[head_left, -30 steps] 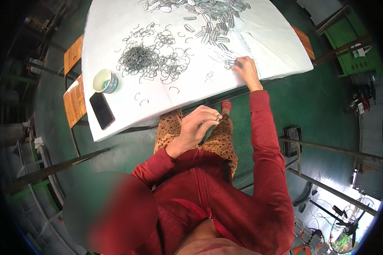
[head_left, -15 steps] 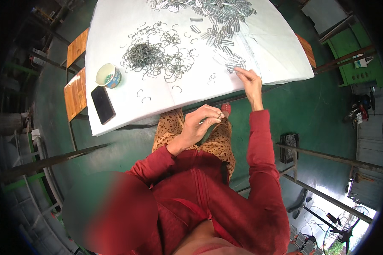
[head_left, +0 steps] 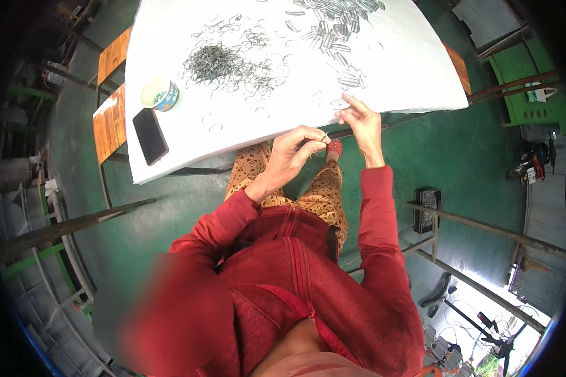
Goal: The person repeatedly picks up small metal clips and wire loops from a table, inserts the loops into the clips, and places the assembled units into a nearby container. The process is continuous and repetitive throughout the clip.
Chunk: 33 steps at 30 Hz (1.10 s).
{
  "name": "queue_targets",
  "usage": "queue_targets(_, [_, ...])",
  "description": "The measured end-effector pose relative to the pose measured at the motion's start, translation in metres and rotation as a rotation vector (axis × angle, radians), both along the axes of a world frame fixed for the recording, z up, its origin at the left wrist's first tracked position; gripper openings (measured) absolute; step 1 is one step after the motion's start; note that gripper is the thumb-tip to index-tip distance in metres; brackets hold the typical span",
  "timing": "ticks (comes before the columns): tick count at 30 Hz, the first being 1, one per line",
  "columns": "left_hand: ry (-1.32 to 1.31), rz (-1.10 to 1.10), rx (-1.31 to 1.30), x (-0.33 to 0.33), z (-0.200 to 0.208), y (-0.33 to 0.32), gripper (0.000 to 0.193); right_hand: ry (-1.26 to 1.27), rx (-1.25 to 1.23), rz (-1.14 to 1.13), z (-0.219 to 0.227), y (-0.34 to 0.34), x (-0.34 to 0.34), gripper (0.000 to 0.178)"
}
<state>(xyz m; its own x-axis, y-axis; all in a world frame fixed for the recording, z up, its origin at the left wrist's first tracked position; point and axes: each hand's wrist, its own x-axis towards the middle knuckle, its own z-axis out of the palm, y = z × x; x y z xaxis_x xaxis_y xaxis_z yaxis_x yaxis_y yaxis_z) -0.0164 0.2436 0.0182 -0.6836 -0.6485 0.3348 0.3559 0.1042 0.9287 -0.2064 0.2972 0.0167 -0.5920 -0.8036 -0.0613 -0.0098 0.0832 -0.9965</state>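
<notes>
My left hand [head_left: 290, 154] is closed in a pinch at the table's front edge. A small bent wire hook [head_left: 325, 137] pokes out between its thumb and forefinger, mostly hidden. To its right, my right hand [head_left: 362, 125] is just over the edge, its thumb and fingers drawn together on what seems a small flat metal piece, too blurred to tell fully. Beyond it lie several flat slotted metal pieces [head_left: 351, 81], part of a trail leading to a larger heap [head_left: 341, 17]. A dense pile of wire hooks [head_left: 212, 63] lies left of them, with loose ones scattered around.
The table [head_left: 409, 81] has a white cover. Near its left edge stand a round tub [head_left: 159, 94] with small green bits inside and a dark phone [head_left: 150, 137]. Wooden stools [head_left: 110, 122] are beside the table at left. Metal rails [head_left: 484, 232] run behind me at right.
My right hand has drawn back from the flat metal pieces, moving left toward my left hand. My left hand has risen slightly, still pinching. The view has shifted, so the table appears higher.
</notes>
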Motion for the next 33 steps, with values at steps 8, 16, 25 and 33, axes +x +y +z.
queue_targets(8, [0.006,-0.008,-0.087,0.003,0.005,0.001,0.007,1.103,0.245,-0.102,-0.045,-0.018,-0.042,0.024])
queue_targets(16, [-0.036,-0.025,-0.017,-0.003,-0.001,0.002,0.006,-0.262,-0.015,-0.051,0.002,0.013,0.003,0.021])
queue_targets(25, [-0.157,-0.064,0.013,-0.004,-0.001,0.0,0.008,-0.217,-0.158,-0.095,0.042,0.022,0.049,0.024])
queue_targets(33, [-0.136,-0.026,-0.041,-0.001,0.01,0.001,0.008,-0.126,-0.188,-0.13,0.033,0.021,0.048,0.021])
